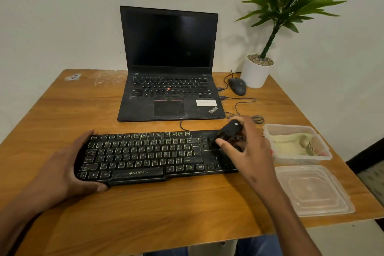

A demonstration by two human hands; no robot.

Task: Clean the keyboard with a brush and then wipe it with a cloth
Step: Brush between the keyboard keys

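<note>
On the wooden surface (145, 210), the left hand (68, 168) grips the stiff, light keyboard's (145, 156) end while right-hand (247, 149) fingers (223, 144) pinch the brush (228, 131).

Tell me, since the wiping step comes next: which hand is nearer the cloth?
Right hand, holding the brush just left of the cloth in its container. Left hand grips the keyboard's far end.
</note>
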